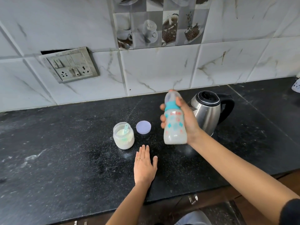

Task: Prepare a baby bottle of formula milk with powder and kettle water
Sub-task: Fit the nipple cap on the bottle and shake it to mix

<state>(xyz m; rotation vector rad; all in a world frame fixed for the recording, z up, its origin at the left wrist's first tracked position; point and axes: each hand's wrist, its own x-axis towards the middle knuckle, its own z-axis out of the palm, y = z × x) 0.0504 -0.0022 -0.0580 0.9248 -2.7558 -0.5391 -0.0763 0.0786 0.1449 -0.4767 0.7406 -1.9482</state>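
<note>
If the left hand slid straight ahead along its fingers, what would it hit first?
Most likely the purple lid, flat on the counter beyond the left hand; the powder jar sits left of that line.

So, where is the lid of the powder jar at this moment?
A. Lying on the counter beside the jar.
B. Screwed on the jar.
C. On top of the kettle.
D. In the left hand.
A: the purple lid lies flat on the counter just right of the open jar, apart from it; the left hand lies flat and empty, and the right hand grips the bottle.
</note>
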